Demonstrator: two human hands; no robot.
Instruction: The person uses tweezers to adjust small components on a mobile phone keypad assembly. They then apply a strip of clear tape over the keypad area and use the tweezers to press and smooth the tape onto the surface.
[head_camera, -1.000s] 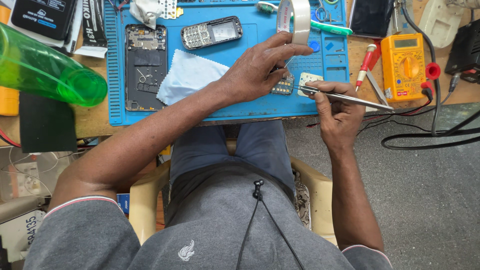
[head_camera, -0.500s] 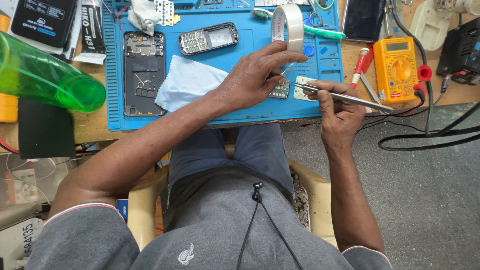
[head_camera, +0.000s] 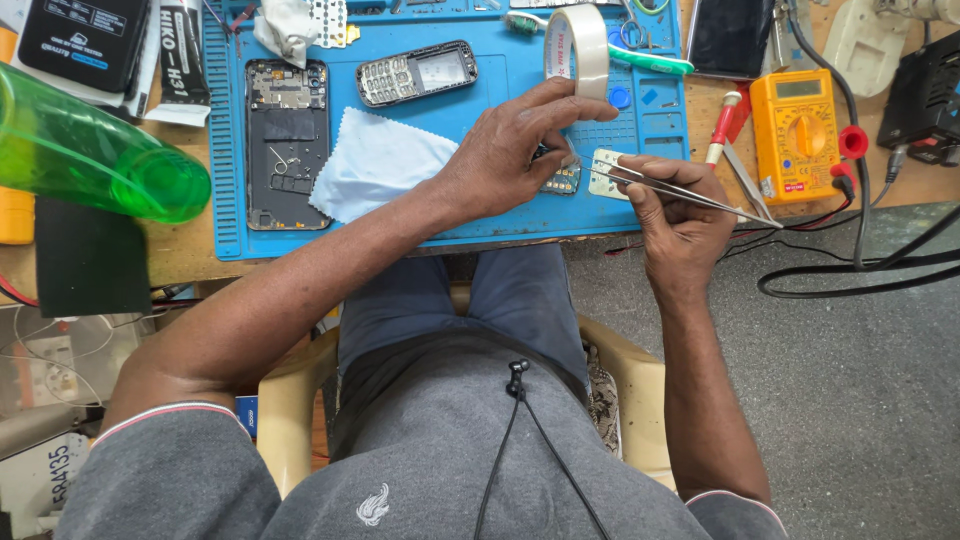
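My left hand (head_camera: 515, 150) reaches across the blue work mat (head_camera: 500, 215) and pinches a small circuit board (head_camera: 562, 180) lying on it. My right hand (head_camera: 680, 215) grips metal tweezers (head_camera: 690, 192), their tips resting on a small pale keypad piece (head_camera: 603, 172) beside the board. A roll of clear tape (head_camera: 578, 48) stands just beyond my left fingers. A light blue cloth (head_camera: 375, 160) lies under my left wrist.
On the mat lie an opened phone body (head_camera: 288, 140) and a keypad phone front (head_camera: 417, 72). A green bottle (head_camera: 95, 150) lies at left. A yellow multimeter (head_camera: 800, 125), red screwdriver (head_camera: 722, 125) and black cables (head_camera: 860, 270) sit at right.
Both hands stay on the small parts with barely any movement; only the camera view has shifted slightly.
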